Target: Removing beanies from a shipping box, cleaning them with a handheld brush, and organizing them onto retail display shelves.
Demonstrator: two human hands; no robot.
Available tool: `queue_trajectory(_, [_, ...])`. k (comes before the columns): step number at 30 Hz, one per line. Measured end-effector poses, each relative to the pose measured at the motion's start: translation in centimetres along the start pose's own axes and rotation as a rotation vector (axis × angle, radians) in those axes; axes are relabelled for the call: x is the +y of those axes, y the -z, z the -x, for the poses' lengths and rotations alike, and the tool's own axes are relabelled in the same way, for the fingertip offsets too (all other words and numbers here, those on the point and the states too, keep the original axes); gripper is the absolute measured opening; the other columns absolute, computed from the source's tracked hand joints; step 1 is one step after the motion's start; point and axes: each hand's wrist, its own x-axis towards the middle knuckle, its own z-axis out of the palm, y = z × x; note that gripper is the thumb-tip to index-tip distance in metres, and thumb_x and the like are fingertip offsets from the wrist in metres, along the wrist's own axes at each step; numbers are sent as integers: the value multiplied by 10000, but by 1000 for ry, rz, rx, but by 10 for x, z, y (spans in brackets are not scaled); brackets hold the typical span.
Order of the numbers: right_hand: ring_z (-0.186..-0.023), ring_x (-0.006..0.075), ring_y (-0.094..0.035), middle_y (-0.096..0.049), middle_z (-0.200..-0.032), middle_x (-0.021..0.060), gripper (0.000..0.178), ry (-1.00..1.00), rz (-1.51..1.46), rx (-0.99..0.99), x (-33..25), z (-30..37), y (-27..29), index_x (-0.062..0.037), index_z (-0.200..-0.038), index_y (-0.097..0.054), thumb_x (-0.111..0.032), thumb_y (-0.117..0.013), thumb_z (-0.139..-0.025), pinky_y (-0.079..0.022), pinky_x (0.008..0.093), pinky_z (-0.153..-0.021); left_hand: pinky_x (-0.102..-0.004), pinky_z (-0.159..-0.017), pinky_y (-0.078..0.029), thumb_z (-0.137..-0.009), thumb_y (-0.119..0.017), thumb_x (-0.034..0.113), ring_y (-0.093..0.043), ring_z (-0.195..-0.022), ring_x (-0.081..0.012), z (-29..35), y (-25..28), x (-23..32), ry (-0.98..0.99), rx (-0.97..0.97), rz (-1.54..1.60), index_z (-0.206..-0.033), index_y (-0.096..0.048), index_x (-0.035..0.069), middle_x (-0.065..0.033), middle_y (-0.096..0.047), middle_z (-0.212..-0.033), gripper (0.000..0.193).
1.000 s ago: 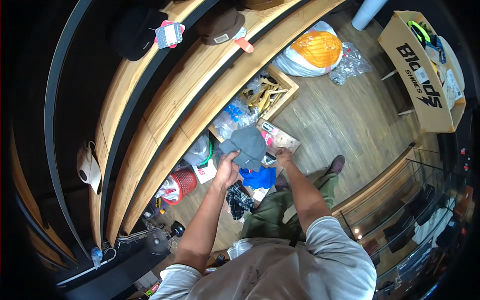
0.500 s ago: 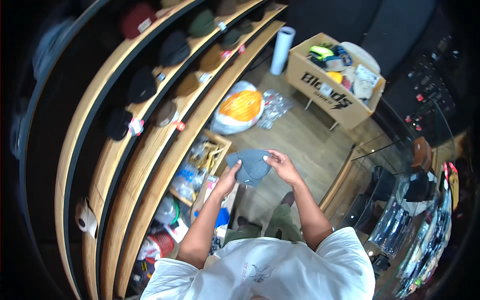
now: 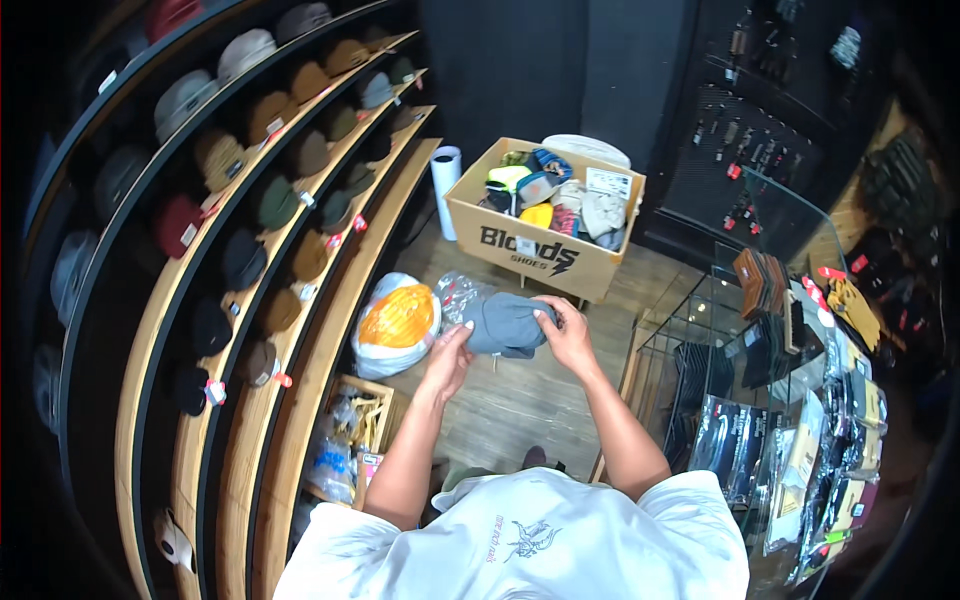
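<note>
A grey cap [image 3: 505, 322] is held in front of me at chest height, over the wooden floor. My left hand [image 3: 449, 355] grips its left edge and my right hand [image 3: 566, 331] grips its right side with fingers curled over the top. Both forearms come up from the lower edge of the picture. To my left, curved wooden shelves [image 3: 300, 330] carry several caps in rows.
A cardboard box [image 3: 540, 250] full of mixed caps stands ahead on the floor. A clear bag with an orange item [image 3: 398, 318] lies by the shelf foot, near a wooden crate [image 3: 355, 430]. A glass display case [image 3: 760, 360] with goods is on my right.
The view has swung from the low crate and floor clutter toward the cardboard box. Both hands still hold the grey cap, now higher and further right.
</note>
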Motion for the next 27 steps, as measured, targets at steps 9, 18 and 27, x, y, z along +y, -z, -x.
queue_trajectory(9, [-965,187,-648,-660,-1037,83,220,-47,-80,35,18,-5,62,-40,-1116,-672,-64,-623,-903,-505,303,-844,-420,-1066,-450,-991,-554,287,-586,-1216,-256,-41,-72,16,236,-313,384,-1359,-500,24,-128,-611,-1310,456])
queue_trajectory(18, [-945,275,-645,-657,-1037,133,201,164,422,488,-24,8,124,-37,-1062,-677,-136,-648,-888,-508,369,-862,-467,-1142,-371,-1030,-462,378,-487,-1344,-303,-82,-128,27,418,-548,300,-1442,-419,18,-163,-510,-1443,549])
queue_trajectory(27, [-1150,442,-526,-551,-1233,242,723,-691,1316,1157,-62,74,303,-116,-1429,-431,-281,-724,-790,-426,559,-958,-500,-1157,-346,-1043,-428,349,-461,-1365,-319,-123,-178,35,586,-782,443,-1448,-410,17,-171,-488,-1462,524])
